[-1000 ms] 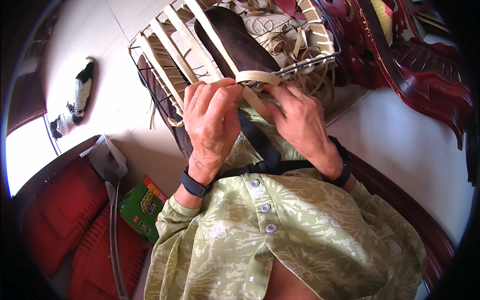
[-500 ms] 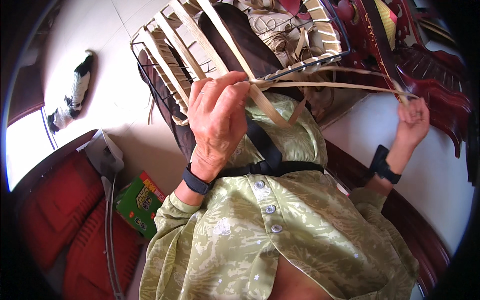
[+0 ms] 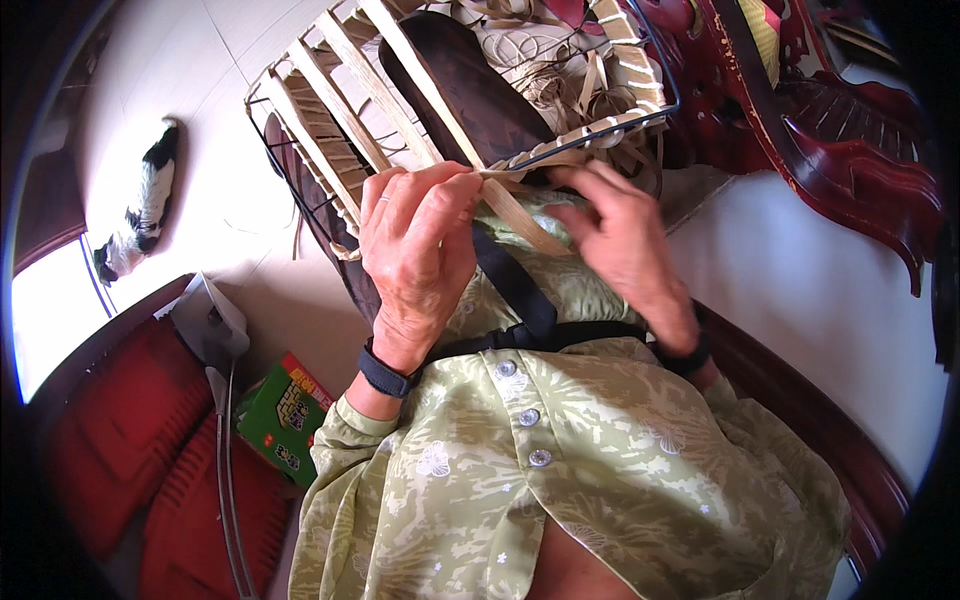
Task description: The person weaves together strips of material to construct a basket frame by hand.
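Note:
A basket-like black wire frame point(image 3: 660, 110), partly wrapped in pale tan strips, lies across my lap. Several flat strips point(image 3: 420, 85) run lengthwise over it. My left hand point(image 3: 418, 225) is closed at the frame's near edge, pinching a tan strip point(image 3: 520, 215) where it meets the wire; its fingertips are partly hidden. Just to the right, my right hand point(image 3: 625, 235) reaches over the same edge, blurred, its thumb and fingers apart beside the strip. Whether it touches the strip is unclear.
Loose coils of tan strip point(image 3: 600, 90) lie beyond the frame. Carved dark-red furniture point(image 3: 850, 190) stands at right. At left are red cushions point(image 3: 120, 430), a green box point(image 3: 285, 420) and a grey-white object with a long cord point(image 3: 208, 315). A black-and-white animal point(image 3: 150, 195) lies on the floor.
My right hand has come in from the far right, where it held a strip pulled taut, to beside my left hand. The frame has shifted slightly left; my left hand keeps its grip.

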`<state>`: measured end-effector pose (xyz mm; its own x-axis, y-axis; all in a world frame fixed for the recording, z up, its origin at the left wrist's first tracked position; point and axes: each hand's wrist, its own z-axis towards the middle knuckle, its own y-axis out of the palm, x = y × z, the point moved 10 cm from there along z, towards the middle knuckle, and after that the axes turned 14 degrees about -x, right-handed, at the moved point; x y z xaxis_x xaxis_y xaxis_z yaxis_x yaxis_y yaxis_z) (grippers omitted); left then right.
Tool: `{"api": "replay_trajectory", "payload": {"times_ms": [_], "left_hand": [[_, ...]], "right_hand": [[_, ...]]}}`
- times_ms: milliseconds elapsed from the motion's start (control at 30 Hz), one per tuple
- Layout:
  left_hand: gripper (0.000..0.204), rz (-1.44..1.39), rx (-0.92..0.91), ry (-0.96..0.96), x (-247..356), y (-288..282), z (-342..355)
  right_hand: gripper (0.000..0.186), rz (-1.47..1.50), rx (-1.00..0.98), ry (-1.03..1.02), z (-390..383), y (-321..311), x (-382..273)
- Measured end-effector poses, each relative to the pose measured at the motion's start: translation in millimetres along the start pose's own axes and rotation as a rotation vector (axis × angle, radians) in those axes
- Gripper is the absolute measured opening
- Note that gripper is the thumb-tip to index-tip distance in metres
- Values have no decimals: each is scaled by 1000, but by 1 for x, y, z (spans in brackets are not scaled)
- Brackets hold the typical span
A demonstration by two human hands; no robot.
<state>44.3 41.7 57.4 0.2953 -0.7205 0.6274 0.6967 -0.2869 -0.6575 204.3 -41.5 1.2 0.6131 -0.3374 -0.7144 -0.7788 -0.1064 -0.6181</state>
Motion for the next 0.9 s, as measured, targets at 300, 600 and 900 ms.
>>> {"api": "replay_trajectory", "payload": {"times_ms": [300, 600, 900], "left_hand": [[22, 15, 32, 29, -1, 2, 2], [21, -9, 40, -16, -1, -3, 0], [21, -40, 21, 17, -5, 0, 2]], "right_hand": [[23, 310, -59, -24, 10, 32, 10], [31, 1129, 424, -234, -60, -147, 136], [37, -423, 685, 674, -100, -240, 210]]}}
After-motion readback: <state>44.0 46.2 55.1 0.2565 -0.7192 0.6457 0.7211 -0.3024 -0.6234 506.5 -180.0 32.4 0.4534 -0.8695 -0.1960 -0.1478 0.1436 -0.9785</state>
